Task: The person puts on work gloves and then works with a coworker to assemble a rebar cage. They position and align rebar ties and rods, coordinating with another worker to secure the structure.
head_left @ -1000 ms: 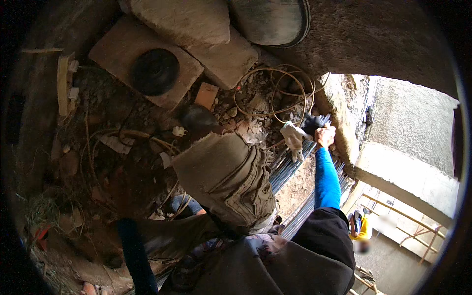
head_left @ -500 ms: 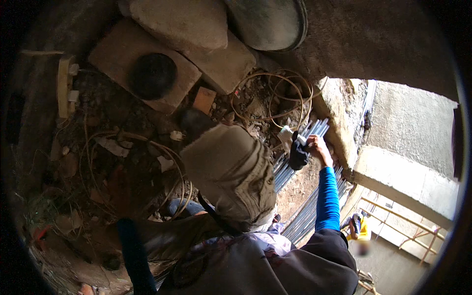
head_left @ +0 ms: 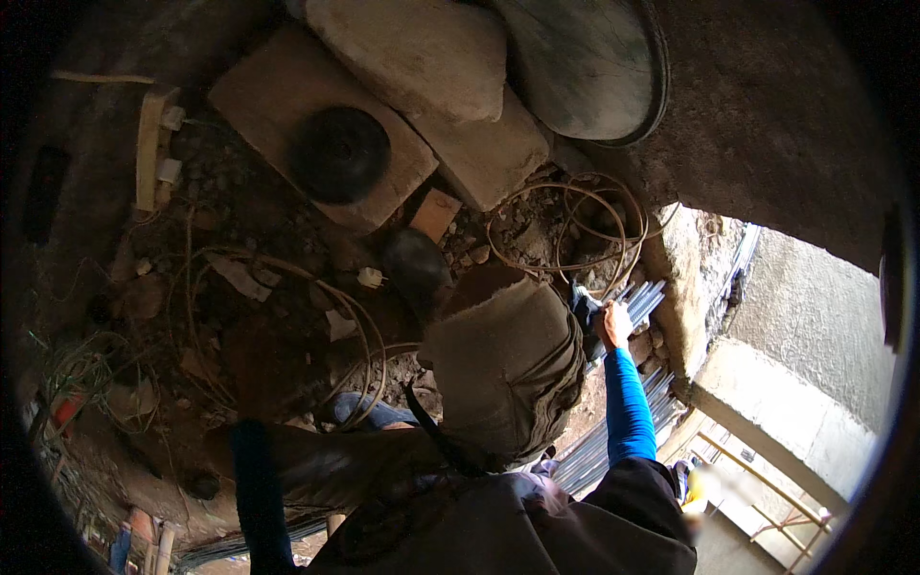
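My right hand point(head_left: 614, 326), at the end of a bright blue sleeve, is closed beside a bundle of thin steel rods point(head_left: 645, 301). A black thing with a pale patch point(head_left: 582, 301), perhaps cloth or a glove, shows at its fingers; its exact kind is unclear. My left sleeve point(head_left: 255, 494) reaches up from the lower edge, and the hand beyond it is lost in dark shadow. Between my arms is my bent knee point(head_left: 503, 359) in khaki trousers. Loops of stiff tan cable or hose point(head_left: 561, 264) lie just beyond the right hand.
A black disc point(head_left: 339, 155) lies on a stone slab point(head_left: 259, 81). A large round container point(head_left: 585, 67) stands behind more slabs. Rubble and a cable coil point(head_left: 369, 335) cover the ground; a power strip point(head_left: 153, 144) is at left. A person in yellow point(head_left: 692, 489) is at lower right.
My view has shifted, so the surroundings appear further right and lower. My right hand has turned, and the black thing now shows less, at the hand's left side.
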Demonstrator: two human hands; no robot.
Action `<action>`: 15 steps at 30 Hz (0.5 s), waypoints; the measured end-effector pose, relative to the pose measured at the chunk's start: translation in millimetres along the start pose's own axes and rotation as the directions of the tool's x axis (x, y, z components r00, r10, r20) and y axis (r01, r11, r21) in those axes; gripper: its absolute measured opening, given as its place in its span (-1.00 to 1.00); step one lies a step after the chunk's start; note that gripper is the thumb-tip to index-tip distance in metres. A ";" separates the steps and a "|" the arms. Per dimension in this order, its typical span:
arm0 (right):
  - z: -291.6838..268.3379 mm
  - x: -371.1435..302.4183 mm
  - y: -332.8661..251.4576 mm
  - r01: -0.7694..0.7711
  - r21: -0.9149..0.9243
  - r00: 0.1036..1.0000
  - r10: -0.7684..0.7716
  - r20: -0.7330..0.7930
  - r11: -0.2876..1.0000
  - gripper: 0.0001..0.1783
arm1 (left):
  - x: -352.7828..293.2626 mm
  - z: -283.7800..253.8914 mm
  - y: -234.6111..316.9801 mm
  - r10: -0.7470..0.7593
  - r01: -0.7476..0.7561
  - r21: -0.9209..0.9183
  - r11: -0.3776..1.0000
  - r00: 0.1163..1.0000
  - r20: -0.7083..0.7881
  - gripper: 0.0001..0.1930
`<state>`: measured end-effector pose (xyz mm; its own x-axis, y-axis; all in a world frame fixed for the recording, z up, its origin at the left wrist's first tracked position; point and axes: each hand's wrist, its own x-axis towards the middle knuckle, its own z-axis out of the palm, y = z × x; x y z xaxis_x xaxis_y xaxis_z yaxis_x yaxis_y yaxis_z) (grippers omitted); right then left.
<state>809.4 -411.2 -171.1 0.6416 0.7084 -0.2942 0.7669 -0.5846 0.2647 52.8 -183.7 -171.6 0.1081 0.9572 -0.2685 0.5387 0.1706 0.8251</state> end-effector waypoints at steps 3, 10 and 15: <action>5.2 -11.3 4.8 0.130 -0.021 0.976 -0.132 -0.175 0.991 -0.83 | -9.0 -6.1 7.4 -0.033 0.033 -0.005 0.999 0.999 0.015 -0.64; -184.2 -51.8 -16.7 0.349 0.204 0.937 -0.335 -0.103 0.915 -0.75 | -56.5 -18.8 70.4 -0.157 0.162 -0.049 0.986 0.983 0.091 -0.65; -365.7 -58.8 -26.8 0.232 0.295 0.962 -0.264 0.074 0.927 -0.73 | -77.6 -41.9 152.9 -0.248 0.270 -0.104 0.957 0.950 0.191 -0.69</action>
<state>745.4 -292.5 175.0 0.4157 0.8063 -0.4207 0.8643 -0.4943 -0.0933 91.7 -222.1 -3.8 0.1286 0.8224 -0.5542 0.4582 0.4463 0.7687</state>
